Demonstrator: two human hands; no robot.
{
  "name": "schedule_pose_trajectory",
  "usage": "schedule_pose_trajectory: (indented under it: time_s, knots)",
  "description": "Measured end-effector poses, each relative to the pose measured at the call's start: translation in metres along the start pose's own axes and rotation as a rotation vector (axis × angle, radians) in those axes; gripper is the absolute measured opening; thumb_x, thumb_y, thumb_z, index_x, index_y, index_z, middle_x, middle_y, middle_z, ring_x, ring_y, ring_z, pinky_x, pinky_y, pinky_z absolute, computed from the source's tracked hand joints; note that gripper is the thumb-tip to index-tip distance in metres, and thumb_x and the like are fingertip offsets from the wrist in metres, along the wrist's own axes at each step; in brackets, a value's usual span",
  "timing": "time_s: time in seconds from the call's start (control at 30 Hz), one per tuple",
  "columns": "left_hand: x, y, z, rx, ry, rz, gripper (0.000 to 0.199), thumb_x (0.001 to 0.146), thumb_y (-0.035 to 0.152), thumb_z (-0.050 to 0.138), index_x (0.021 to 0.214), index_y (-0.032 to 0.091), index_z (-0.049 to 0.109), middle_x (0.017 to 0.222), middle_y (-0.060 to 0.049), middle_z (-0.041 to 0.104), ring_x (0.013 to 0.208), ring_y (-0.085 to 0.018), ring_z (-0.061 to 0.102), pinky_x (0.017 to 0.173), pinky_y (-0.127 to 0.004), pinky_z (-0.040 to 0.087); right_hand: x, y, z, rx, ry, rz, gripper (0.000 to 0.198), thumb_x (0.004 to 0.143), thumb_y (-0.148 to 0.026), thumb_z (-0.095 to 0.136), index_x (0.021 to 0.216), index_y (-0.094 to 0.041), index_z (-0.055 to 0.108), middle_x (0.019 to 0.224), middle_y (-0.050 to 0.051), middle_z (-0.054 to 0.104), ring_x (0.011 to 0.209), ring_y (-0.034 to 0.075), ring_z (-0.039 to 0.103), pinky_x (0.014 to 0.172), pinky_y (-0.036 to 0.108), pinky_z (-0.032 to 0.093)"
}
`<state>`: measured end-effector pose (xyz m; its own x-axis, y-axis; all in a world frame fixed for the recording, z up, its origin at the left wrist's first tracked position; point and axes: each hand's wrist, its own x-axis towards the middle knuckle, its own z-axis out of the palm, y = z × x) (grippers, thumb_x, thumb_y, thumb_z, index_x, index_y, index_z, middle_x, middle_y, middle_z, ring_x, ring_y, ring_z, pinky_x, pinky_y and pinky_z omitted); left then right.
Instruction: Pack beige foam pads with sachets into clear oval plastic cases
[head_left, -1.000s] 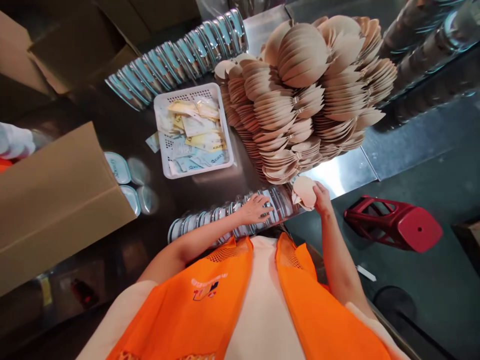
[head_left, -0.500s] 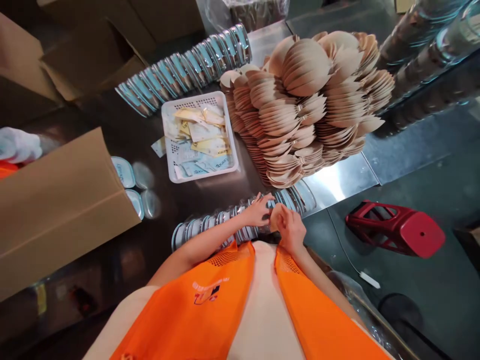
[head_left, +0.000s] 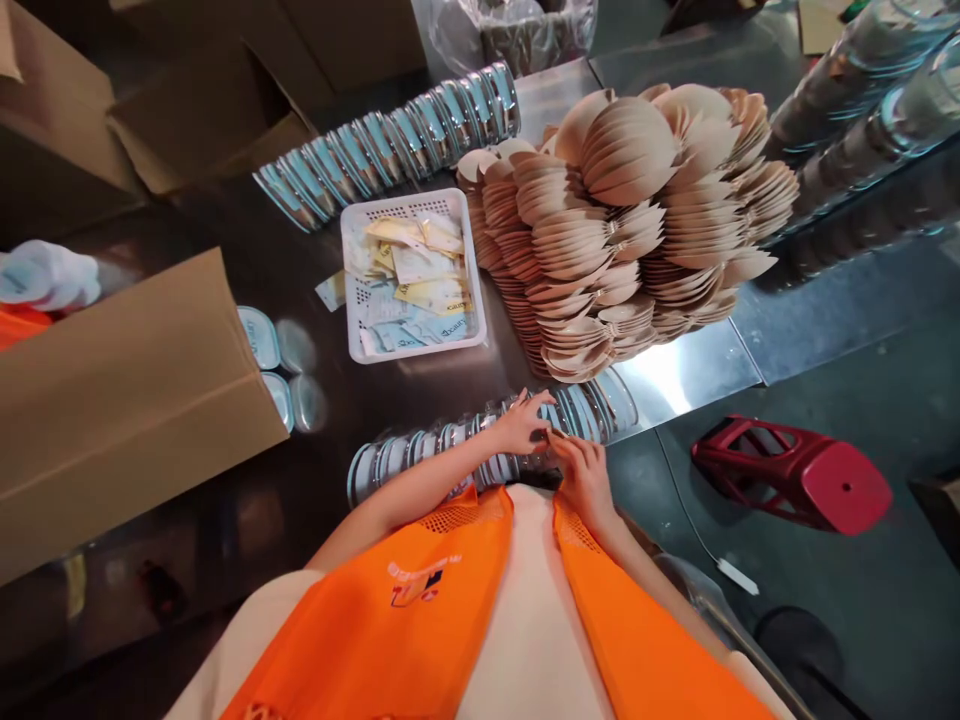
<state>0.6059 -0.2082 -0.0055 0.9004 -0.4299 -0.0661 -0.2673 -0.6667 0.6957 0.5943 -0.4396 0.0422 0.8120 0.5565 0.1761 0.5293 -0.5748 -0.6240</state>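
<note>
In front of my vest, my left hand (head_left: 523,424) and my right hand (head_left: 583,472) meet over the near edge of the table. A small tan wooden-looking spoon piece (head_left: 553,436) is pinched between them, seen nearly edge-on and mostly hidden by the fingers. My right fingers are closed on it; my left fingertips are curled against its other side, with one finger stretched out. Beneath my hands lies a row of round clear-and-blue lids (head_left: 420,447). Just beyond is a big heap of stacked tan spoon pieces (head_left: 570,245) with rounded ends.
A white basket (head_left: 480,335) of yellow and blue sachets stands left of the heap. Another lid row (head_left: 397,140) lies behind it. A cardboard box (head_left: 135,400) with blue-topped containers (head_left: 259,338) beside it is at left. A red stool (head_left: 832,475) stands on the floor at right.
The tan piece has turned from showing its face to nearly edge-on, and my right fingers have lowered slightly. The whole view has shifted a little.
</note>
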Motion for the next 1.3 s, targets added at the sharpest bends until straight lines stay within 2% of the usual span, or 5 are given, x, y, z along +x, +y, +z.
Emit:
schedule_pose_trajectory:
  time_s: [0.3, 0.6, 0.7, 0.93, 1.3]
  knots:
    - [0.000, 0.000, -0.009, -0.018, 0.007, 0.002, 0.022, 0.092, 0.035, 0.072, 0.102, 0.018, 0.082, 0.156, -0.020, 0.049, 0.154, -0.042, 0.042, 0.126, -0.074, 0.023, -0.001, 0.000, 0.001, 0.108, 0.077, -0.029, 0.048, 0.098, -0.021, 0.058, 0.146, -0.027, 0.056, 0.130, 0.013, 0.068, 0.119, 0.032, 0.065, 0.102, 0.055, 0.057]
    - [-0.001, 0.005, -0.001, -0.014, 0.031, 0.011, 0.014, 0.092, 0.030, 0.073, 0.093, 0.020, 0.083, 0.157, -0.018, 0.050, 0.152, -0.039, 0.046, 0.127, -0.074, 0.020, 0.004, 0.026, 0.070, -0.134, 0.061, 0.070, 0.058, 0.102, -0.021, 0.042, 0.159, -0.022, 0.049, 0.153, 0.019, 0.059, 0.140, 0.033, 0.055, 0.119, 0.057, 0.039]
    - [-0.001, 0.004, -0.001, -0.015, 0.036, -0.011, 0.015, 0.094, 0.032, 0.072, 0.094, 0.021, 0.083, 0.157, -0.017, 0.049, 0.152, -0.039, 0.046, 0.127, -0.073, 0.022, -0.004, 0.041, 0.062, -0.201, 0.081, 0.061, 0.054, 0.102, -0.027, 0.047, 0.156, -0.024, 0.052, 0.162, 0.017, 0.051, 0.151, 0.034, 0.043, 0.126, 0.062, 0.022]
    - [-0.003, 0.002, 0.001, -0.019, 0.054, 0.002, 0.017, 0.093, 0.035, 0.075, 0.099, 0.022, 0.083, 0.157, -0.017, 0.050, 0.154, -0.040, 0.043, 0.127, -0.072, 0.023, -0.032, 0.068, 0.051, -0.241, 0.121, -0.037, 0.015, 0.099, -0.039, 0.067, 0.095, -0.027, 0.076, 0.148, 0.009, 0.066, 0.144, 0.032, 0.050, 0.126, 0.060, 0.023]
    - [-0.006, 0.006, -0.002, -0.007, 0.049, -0.014, 0.043, 0.091, 0.044, 0.078, 0.129, 0.024, 0.073, 0.164, -0.018, 0.047, 0.154, -0.039, 0.042, 0.128, -0.066, 0.026, 0.013, 0.037, 0.027, -0.350, -0.106, -0.137, 0.016, 0.097, -0.024, 0.065, 0.109, -0.025, 0.075, 0.165, 0.012, 0.051, 0.160, 0.035, 0.034, 0.124, 0.079, -0.007]
